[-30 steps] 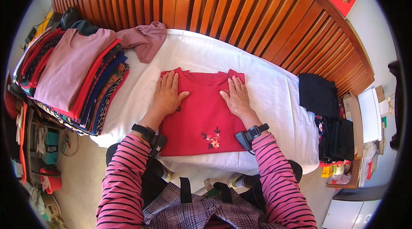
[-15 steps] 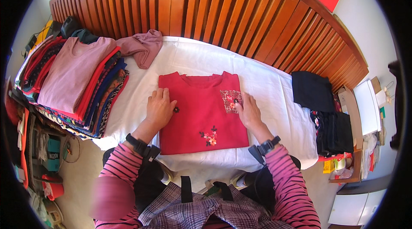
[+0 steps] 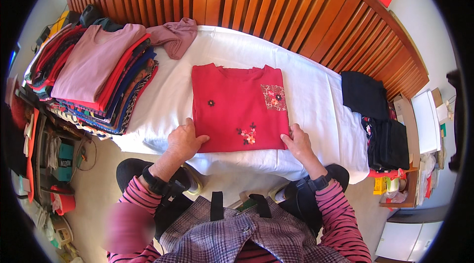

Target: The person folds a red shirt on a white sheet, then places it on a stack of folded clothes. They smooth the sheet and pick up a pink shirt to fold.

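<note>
A folded red shirt [image 3: 224, 110] lies flat near the front edge of the white-covered bed, its neckline pointing away from me. It bears flower decorations and a patterned patch. At its lower left corner is my left hand [image 3: 185, 140], thumb on top of the cloth and fingers along the side edge. My right hand [image 3: 299, 144] takes the lower right corner in the same way. Both look closed on the shirt's edges, though the fingertips are partly hidden.
A tall pile of folded clothes [image 3: 94, 65] stands at the left, with a loose mauve garment [image 3: 177, 35] beside it. Dark folded clothes [image 3: 365, 95] lie at the right. A slatted wooden headboard [image 3: 237, 1] closes off the far side. White sheet [image 3: 316, 110] surrounds the shirt.
Both hands have come down from the shirt's upper sides to its lower corners. Their fingers, spread on the cloth before, are now at the edges. The whole view has shifted slightly.
</note>
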Demonstrator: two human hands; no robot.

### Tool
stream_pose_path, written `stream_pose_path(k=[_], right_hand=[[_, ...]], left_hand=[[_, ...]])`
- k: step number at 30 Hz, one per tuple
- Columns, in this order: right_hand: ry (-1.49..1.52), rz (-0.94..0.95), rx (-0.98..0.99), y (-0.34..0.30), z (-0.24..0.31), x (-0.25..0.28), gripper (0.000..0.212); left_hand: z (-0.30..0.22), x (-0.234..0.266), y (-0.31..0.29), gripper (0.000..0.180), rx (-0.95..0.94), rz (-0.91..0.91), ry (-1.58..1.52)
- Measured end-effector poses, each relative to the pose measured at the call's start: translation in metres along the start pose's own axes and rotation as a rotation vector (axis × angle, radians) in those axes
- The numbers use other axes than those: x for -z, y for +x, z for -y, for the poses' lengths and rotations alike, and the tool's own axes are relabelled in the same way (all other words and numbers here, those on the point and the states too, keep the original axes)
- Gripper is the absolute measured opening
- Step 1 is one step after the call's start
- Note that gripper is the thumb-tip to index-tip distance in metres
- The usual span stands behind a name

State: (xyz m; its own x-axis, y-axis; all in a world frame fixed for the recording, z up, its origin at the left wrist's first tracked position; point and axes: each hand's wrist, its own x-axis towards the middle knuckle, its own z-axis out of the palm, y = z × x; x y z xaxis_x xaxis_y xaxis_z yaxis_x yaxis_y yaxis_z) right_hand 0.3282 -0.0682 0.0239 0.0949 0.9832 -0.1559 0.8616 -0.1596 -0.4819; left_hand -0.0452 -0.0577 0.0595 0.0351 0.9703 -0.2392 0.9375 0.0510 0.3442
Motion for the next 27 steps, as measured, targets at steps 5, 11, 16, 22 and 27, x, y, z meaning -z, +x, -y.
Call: stream_pose_path(k=[5,11,16,22,27], right_hand=[[0.135,0.021,0.085,-0.007,0.01,0.003,0.025],[0.415,0.415,-0.082,-0.034,0.024,0.019,0.02],[-0.041,0.207,0.095,-0.026,0.027,0.036,0.022],[-0.211,-0.2,0.482,0.024,0.048,0.019,0.058],[-0.281,-0.234,0.599,0.05,0.063,-0.025,0.087]], left_hand=[[0.017,-0.005,0.008,0.041,-0.102,0.016,-0.223],[0.037,0.019,0.008,0.034,-0.03,0.187,-0.199],[0.015,0.028,-0.002,0.042,0.048,-0.025,0.077],[-0.046,-0.01,0.034,0.056,-0.428,-0.282,0.108],[-0.05,-0.045,0.084,0.081,-0.495,-0.341,0.218]])
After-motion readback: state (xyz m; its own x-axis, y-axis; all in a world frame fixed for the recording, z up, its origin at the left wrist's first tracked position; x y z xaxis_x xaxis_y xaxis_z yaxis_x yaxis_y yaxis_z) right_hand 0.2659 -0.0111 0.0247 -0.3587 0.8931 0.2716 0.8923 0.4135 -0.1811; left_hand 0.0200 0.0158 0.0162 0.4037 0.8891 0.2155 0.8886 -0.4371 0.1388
